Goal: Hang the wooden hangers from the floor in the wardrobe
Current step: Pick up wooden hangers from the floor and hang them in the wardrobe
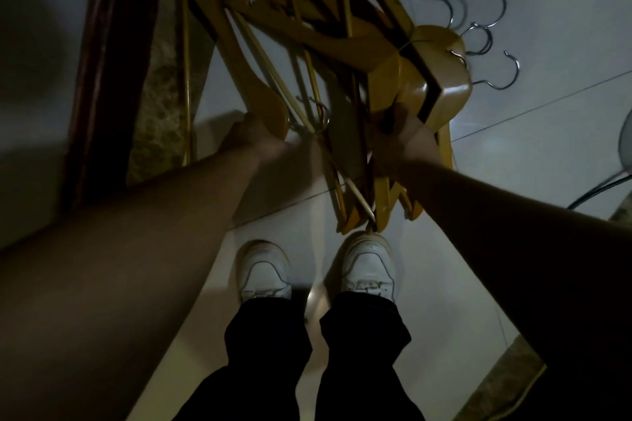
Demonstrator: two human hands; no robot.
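Observation:
Several yellow wooden hangers with metal hooks are bunched together over the pale tiled floor, straight ahead of my feet. My right hand (398,133) is shut on a thick stack of these wooden hangers (420,79), whose silver hooks (478,31) fan out to the right. My left hand (246,133) grips the shoulder of a single wooden hanger (239,61) that slants up to the left, its hook (319,116) next to my fingers. More hangers cross between both hands, tangled together.
A dark wooden frame (102,61) and a marbled stone strip (160,96) run along the left. My white shoes (367,263) stand on the tiled floor (530,164) just below the hangers. A dark cable and a round object show at the right edge (612,181).

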